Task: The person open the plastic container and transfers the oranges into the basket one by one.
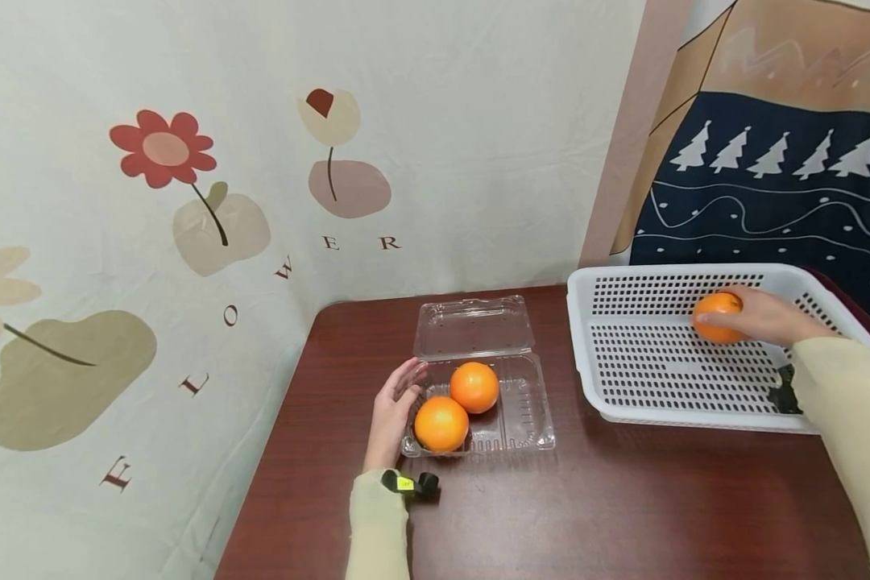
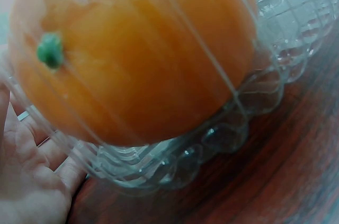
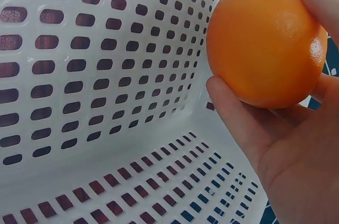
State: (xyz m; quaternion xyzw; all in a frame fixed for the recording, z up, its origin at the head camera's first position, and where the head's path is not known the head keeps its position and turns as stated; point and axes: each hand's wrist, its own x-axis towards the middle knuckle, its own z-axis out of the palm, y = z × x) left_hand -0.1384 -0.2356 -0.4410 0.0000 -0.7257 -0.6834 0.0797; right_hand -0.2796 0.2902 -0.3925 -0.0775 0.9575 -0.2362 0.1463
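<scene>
In the head view my right hand (image 1: 764, 316) grips an orange (image 1: 714, 319) inside the white perforated basket (image 1: 587, 354). The right wrist view shows fingers and thumb curled around that orange (image 3: 265, 44). Toward the left, a clear plastic clamshell box (image 1: 525, 403) has its lid (image 1: 474, 326) folded back away from me. Two oranges, one nearer (image 1: 441, 424) and one farther (image 1: 474, 387), lie in its left half. My left hand (image 1: 395, 407) rests against the box's left side, fingers fairly straight. Up close, the left wrist view has an orange (image 2: 143, 60) with a green stem end behind the clear wall.
Both containers stand on a dark red-brown wooden table (image 1: 319, 451). Behind it hangs a pale cloth (image 1: 478, 161) with printed flowers and letters. A dark cloth with white trees (image 1: 754, 201) is at the back right, beyond the basket.
</scene>
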